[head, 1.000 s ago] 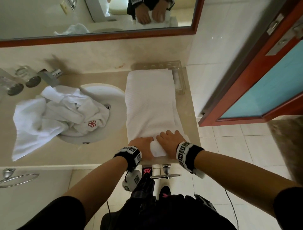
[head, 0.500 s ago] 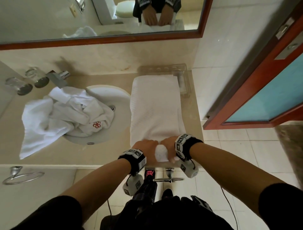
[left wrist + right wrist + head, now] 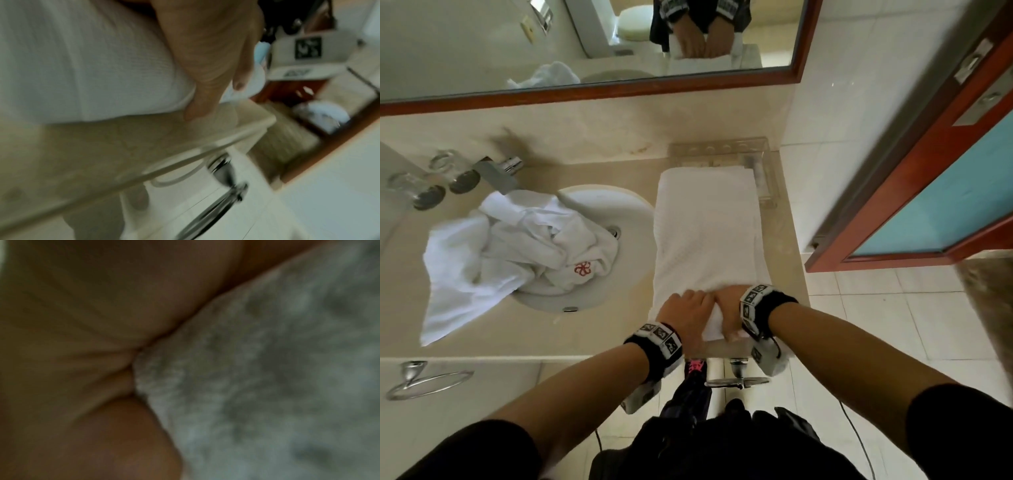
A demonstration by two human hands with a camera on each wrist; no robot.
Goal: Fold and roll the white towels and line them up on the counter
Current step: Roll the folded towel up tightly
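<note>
A folded white towel lies lengthwise on the right part of the beige counter, reaching from the back wall to the front edge. Its near end is turned up into a short roll. My left hand and right hand sit side by side on that roll, fingers curled over it. In the left wrist view my left hand lies against the towel, its thumb tip down at the counter. The right wrist view is dark, with my palm pressed to terry cloth.
Several crumpled white towels, one with a red logo, fill the sink and spill left. Two glasses and a tap stand at the back left. A clear tray sits behind the folded towel. A red-framed door stands right.
Both hands have gone from lying flat on the towel's near end to curling over it, and the end has turned up into a small roll. The crumpled towels have not moved.
</note>
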